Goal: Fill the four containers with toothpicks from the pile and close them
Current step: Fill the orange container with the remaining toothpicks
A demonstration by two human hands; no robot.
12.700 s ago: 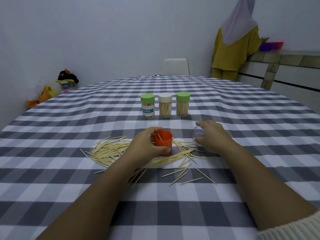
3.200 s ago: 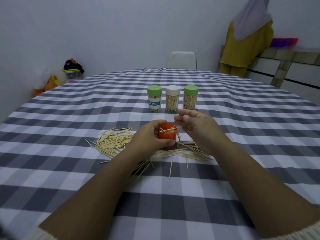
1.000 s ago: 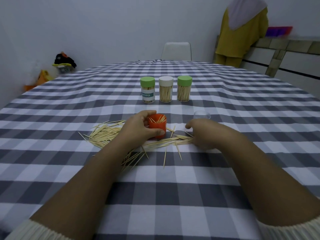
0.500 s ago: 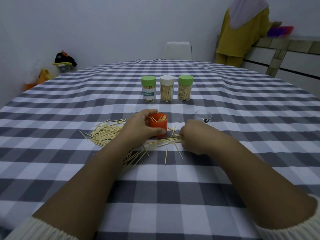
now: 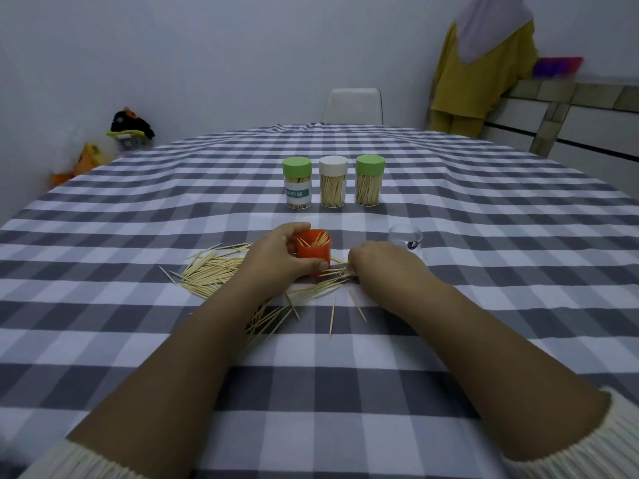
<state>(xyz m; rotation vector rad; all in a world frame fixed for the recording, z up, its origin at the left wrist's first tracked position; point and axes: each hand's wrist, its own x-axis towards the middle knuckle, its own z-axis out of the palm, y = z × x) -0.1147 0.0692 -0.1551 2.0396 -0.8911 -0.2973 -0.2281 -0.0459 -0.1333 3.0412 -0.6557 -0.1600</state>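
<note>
An open orange container (image 5: 314,251) with several toothpicks in it stands on the checked tablecloth, and my left hand (image 5: 276,261) grips it from the left. My right hand (image 5: 383,267) is down on the toothpick pile (image 5: 214,271) just right of the container, fingers curled over some toothpicks. A clear lid (image 5: 405,236) lies behind my right hand. Farther back stand three closed, filled containers: one with a green lid and label (image 5: 297,183), one with a white lid (image 5: 333,181), one with a green lid (image 5: 370,180).
The table with the grey-and-white checked cloth (image 5: 484,236) fills the view. A white chair (image 5: 352,105) stands at the far side. A person in yellow (image 5: 480,63) stands at a counter at the back right. Toys (image 5: 128,127) lie by the left wall.
My right hand has slid left along the pile toward the orange container, gathering toothpicks. My left hand keeps holding the container in place.
</note>
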